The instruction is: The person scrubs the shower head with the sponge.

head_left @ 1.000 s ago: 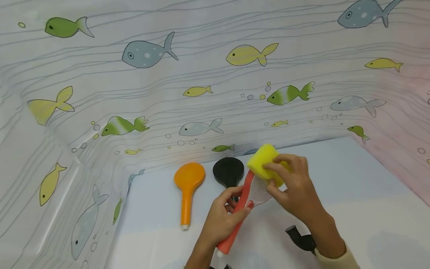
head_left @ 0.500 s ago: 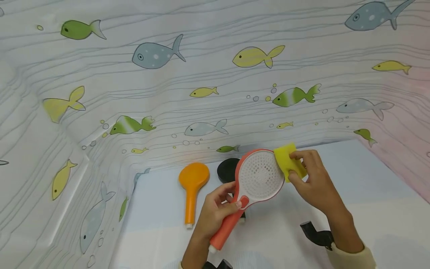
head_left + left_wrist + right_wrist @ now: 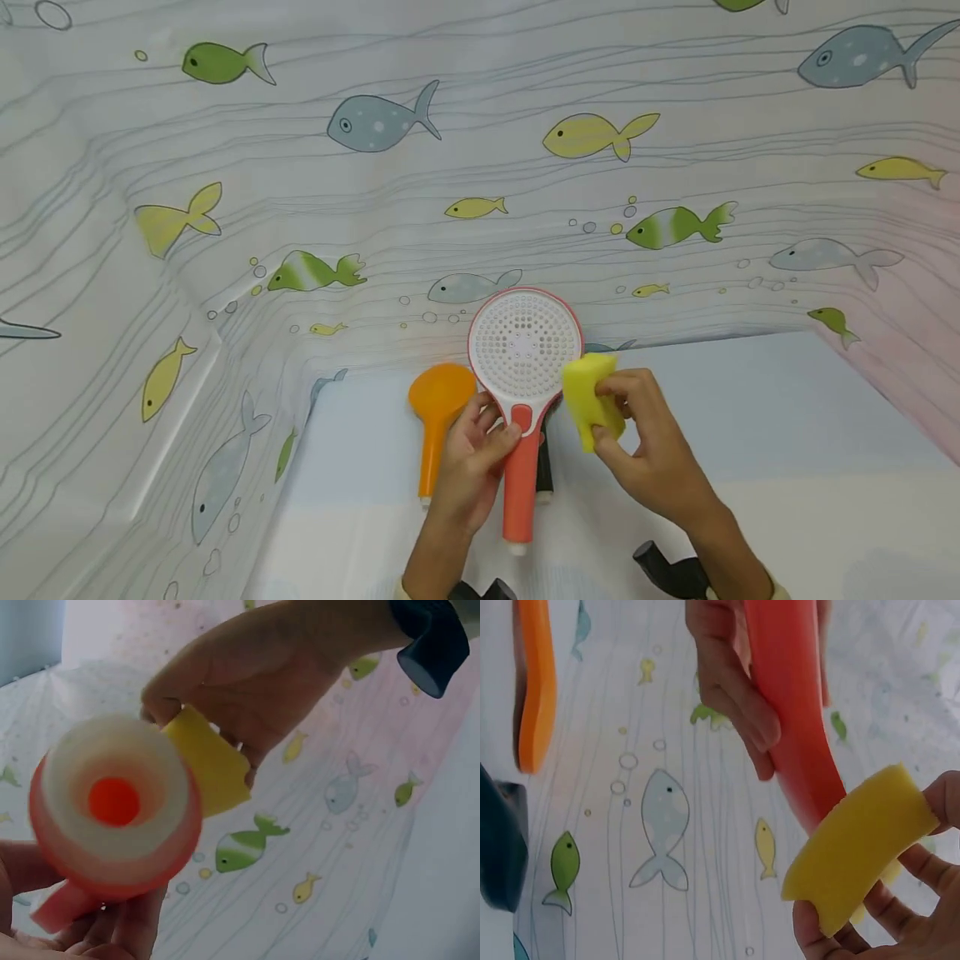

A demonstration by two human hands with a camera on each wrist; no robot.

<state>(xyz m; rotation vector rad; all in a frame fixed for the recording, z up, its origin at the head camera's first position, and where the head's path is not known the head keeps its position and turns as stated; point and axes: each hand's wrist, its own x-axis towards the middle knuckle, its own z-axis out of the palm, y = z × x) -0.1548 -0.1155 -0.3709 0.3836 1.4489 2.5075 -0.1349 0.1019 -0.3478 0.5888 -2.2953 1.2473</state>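
My left hand [image 3: 474, 467] grips the red handle of a shower head [image 3: 527, 346], thumb by its red button. The shower head stands upright, its white perforated face toward the head camera. In my right hand [image 3: 645, 446] a yellow sponge [image 3: 588, 400] is pinched between thumb and fingers, bent a little, right at the lower right rim of the shower head. In the left wrist view the hollow white end of the handle [image 3: 112, 802] faces the camera, with the sponge [image 3: 208, 765] behind it. The right wrist view shows the sponge [image 3: 859, 844] overlapping the red back of the shower head [image 3: 795, 712].
An orange shower head [image 3: 441, 400] lies on the table to the left. Behind the held one, a black shower head [image 3: 544, 467] is mostly hidden. A fish-patterned sheet [image 3: 405, 217] rises behind and to the left of the pale table [image 3: 750, 417].
My left hand has turned the shower head from edge-on to face-on and upright. My right hand has swung the sponge out along the right rim, then back left and lower.
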